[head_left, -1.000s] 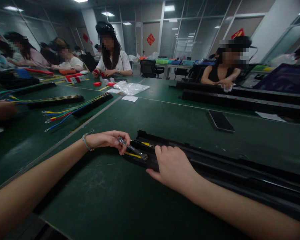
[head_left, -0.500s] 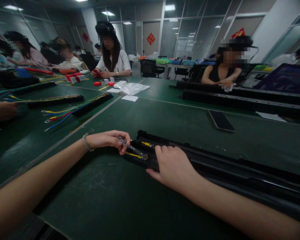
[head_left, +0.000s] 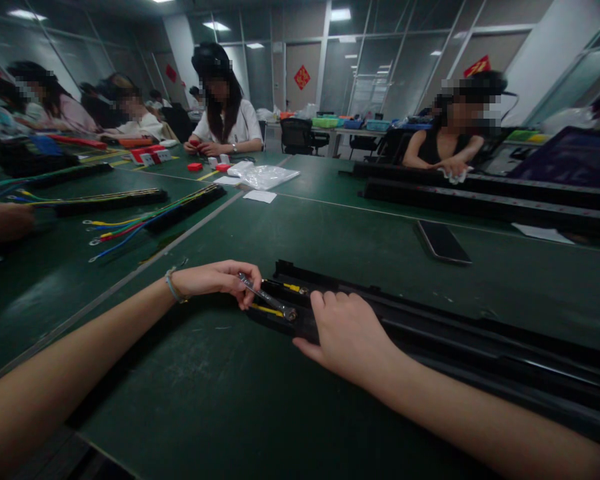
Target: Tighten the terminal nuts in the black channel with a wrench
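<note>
Closed around the near end of a silvery wrench (head_left: 267,297) is my left hand (head_left: 225,279). The wrench's far end sits over a bolt at the end of a yellow wire (head_left: 267,309), inside a long black channel (head_left: 430,331). A second wire with a yellow sleeve (head_left: 291,287) ends at another bolt just behind. My right hand (head_left: 347,330) grips the channel across its width, thumb on the near side and fingers over the top. Its palm hides part of the channel's inside.
A phone (head_left: 443,241) lies behind the channel. Wire bundles with ring terminals (head_left: 125,233) lie at left, near another person's hand (head_left: 5,223). Past a plastic bag (head_left: 267,177) a co-worker (head_left: 225,120) handles small red parts; another co-worker (head_left: 450,143) sits behind long black bars (head_left: 480,197).
My hands, the wrench and the channel look almost unmoved. Across the table, the co-worker's hands with the red part have shifted slightly.
</note>
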Demonstrator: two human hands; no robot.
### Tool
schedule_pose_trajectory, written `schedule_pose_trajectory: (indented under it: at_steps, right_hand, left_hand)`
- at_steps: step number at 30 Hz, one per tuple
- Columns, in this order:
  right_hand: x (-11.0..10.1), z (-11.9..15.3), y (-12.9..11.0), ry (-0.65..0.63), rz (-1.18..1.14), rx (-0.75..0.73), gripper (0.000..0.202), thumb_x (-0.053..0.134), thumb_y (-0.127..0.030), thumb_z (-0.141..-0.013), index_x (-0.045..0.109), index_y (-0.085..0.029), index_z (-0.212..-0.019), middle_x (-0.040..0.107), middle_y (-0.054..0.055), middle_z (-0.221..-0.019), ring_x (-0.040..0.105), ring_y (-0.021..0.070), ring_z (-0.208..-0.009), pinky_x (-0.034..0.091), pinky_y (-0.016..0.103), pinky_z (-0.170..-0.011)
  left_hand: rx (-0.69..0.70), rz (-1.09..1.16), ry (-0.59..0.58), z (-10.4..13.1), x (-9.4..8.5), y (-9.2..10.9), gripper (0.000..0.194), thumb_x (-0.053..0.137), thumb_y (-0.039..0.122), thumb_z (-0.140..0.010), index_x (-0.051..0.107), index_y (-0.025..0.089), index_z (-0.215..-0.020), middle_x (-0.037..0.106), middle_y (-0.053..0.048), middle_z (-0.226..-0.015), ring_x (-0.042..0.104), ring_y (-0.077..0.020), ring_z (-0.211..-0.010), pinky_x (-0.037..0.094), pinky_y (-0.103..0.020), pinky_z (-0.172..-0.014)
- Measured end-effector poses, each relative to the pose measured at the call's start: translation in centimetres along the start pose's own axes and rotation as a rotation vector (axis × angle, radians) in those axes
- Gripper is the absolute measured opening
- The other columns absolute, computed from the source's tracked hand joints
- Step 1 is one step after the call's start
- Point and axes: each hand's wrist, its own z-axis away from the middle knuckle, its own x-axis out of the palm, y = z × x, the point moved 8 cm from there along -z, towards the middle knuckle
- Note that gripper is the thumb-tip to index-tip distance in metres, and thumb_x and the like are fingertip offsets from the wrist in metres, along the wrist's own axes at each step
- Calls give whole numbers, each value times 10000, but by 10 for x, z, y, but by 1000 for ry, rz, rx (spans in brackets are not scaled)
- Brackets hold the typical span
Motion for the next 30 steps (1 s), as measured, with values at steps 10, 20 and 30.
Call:
schedule_pose_trajectory:
  at_steps: [10, 20, 30]
  right_hand:
    - [0, -1, 0, -24, -4, 3, 473, 401, -550, -708, 504, -134, -907, 571, 109, -783, 532, 225, -708, 374, 346, -617]
    - [1, 0, 0, -12, -7, -1, 481, 386, -555, -714, 502, -135, -918, 571, 107, -786, 530, 224, -706, 376, 349, -622]
    - [1, 0, 0, -12, 7, -3, 484, 380, -559, -712, 504, -135, -910, 569, 105, -773, 530, 228, -698, 374, 351, -608]
  left_hand:
    - [6, 8, -6, 0, -1, -1, 135, 520, 219, -802, 505, 136, -908, 585, -39, -767, 545, -150, -717, 444, -270, -678]
    - [4, -5, 1, -1, -1, 0, 111, 508, 207, -807, 507, 140, -894, 587, -37, -762, 554, -152, -704, 458, -286, -674]
    - [3, -3, 11, -2, 0, 1, 98, 496, 201, -817, 506, 132, -885, 585, -35, -744, 549, -147, -691, 452, -279, -661]
